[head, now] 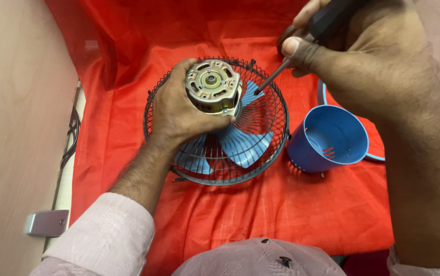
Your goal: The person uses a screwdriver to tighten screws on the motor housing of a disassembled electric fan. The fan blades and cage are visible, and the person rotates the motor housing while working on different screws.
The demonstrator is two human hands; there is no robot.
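Your left hand (179, 110) covers the near side of the motor (212, 86) and part of the wire grille (268, 148) — one blue blade (194, 161) shows only in slivers. The screwdriver (273, 79) handle runs off the top edge inside your right hand (363, 56). The blue cup housing (327, 138) hides most of the ring (323, 92) behind it.

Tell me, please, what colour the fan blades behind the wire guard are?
The fan blades are light blue, seen through the black wire guard in the head view.
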